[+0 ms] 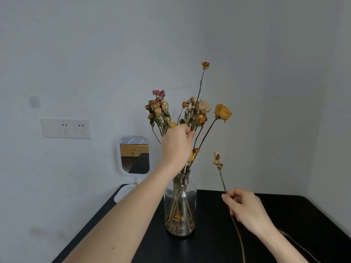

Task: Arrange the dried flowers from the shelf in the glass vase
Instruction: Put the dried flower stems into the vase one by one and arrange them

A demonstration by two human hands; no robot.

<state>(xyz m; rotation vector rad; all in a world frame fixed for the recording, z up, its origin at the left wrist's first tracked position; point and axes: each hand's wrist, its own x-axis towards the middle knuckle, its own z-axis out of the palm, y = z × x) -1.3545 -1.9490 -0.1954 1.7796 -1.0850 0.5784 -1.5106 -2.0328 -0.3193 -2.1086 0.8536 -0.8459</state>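
A clear glass vase (180,204) stands on the black table (266,224) and holds several dried flowers (201,111), among them a yellow rose (222,111) and a tall thin stem with an orange bud (205,65). My left hand (176,145) reaches over the vase's mouth and pinches the stems in the bunch with fingertips and thumb. To the right of the vase, my right hand (245,209) grips a single dried stem (221,175) upright, its small pale buds at the top and its lower end trailing past my wrist.
A small white-framed mirror (134,154) leans against the wall behind the vase on the left, with a white pad (123,194) at its foot. Wall sockets (65,128) sit further left. A thin cord (296,242) lies on the table at the right.
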